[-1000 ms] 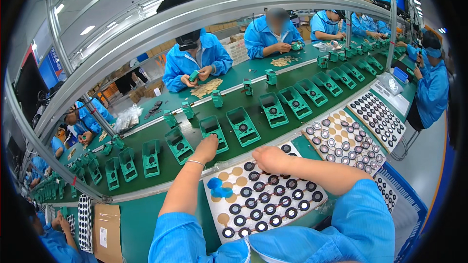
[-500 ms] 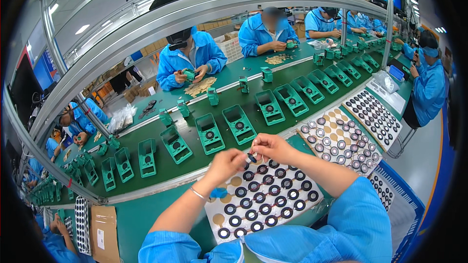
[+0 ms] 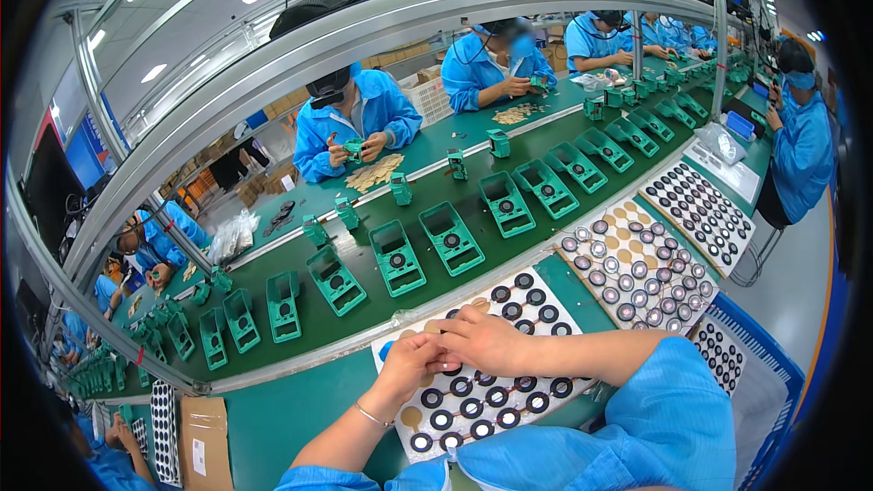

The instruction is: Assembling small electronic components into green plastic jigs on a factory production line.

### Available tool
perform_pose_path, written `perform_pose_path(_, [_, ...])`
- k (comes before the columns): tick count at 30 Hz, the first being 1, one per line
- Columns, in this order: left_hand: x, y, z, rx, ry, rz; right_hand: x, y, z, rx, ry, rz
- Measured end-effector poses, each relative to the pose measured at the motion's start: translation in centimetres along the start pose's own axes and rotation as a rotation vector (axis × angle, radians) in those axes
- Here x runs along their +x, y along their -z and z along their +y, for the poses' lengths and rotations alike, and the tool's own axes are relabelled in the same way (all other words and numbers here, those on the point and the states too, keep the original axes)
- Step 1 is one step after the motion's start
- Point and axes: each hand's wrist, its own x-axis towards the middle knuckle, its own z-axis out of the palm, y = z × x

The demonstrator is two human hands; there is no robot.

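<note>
My left hand (image 3: 409,371) and my right hand (image 3: 484,342) meet low over a white sheet (image 3: 393,437) of black ring-shaped parts. The fingers of both are closed and pressed together, and whatever they pinch is hidden. A black ring (image 3: 452,370) shows partly beneath my fingertips. Rows of black rings with white centres (image 3: 496,396) cover much of the sheet, some joined by thin reddish wires. Tan round spots (image 3: 411,417) lie along its left side. Beside my left hand a small blue piece (image 3: 386,350) shows; what it is I cannot tell.
Beyond the sheet, a green belt carries green plastic housings (image 3: 396,259). More sheets of round parts (image 3: 637,264) lie to the right, near a blue crate (image 3: 768,355). A cardboard piece (image 3: 205,445) sits at left. Co-workers (image 3: 356,118) handle small green parts across the belt.
Both hands have come down toward me from near the belt edge onto the sheet. The small black round part with wires between my fingers is now out of sight. The housings appear slightly shifted.
</note>
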Motion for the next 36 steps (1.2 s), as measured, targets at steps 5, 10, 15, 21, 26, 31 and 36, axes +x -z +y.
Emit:
perform_pose_path(5, [-0.4, 0.1, 0.1, -0.004, 0.009, 0.04, 0.4, -0.3, 0.4, -0.063, 0.107, 0.001])
perform_pose_path(10, [-0.8, -0.2, 0.0, -0.104, 0.029, 0.033, 0.7, -0.4, 0.2, -0.014, 0.068, -0.067])
perform_pose_path(15, [-1.1, 0.7, -0.3, -0.272, -0.087, -0.011, 1.5, -0.6, -0.7, -0.026, 0.09, 0.015])
perform_pose_path(21, [-1.9, 0.1, 0.3, -0.168, -0.028, 0.051, 2.1, 0.2, -0.2, 0.151, 0.112, -0.039])
perform_pose_path(26, [-2.2, 1.6, 0.5, -0.11, 0.015, 0.056, 2.2, 1.8, -0.3, 0.198, 0.086, -0.177])
perform_pose_path(31, [-3.0, 2.9, 0.5, -0.253, -0.033, -0.05, 3.1, 2.5, -0.7, 0.271, 0.054, -0.205])
perform_pose_path(36, [-3.4, 1.8, 1.4, -0.136, -0.09, 0.054, 3.1, 1.7, -0.3, 0.414, -0.019, -0.053])
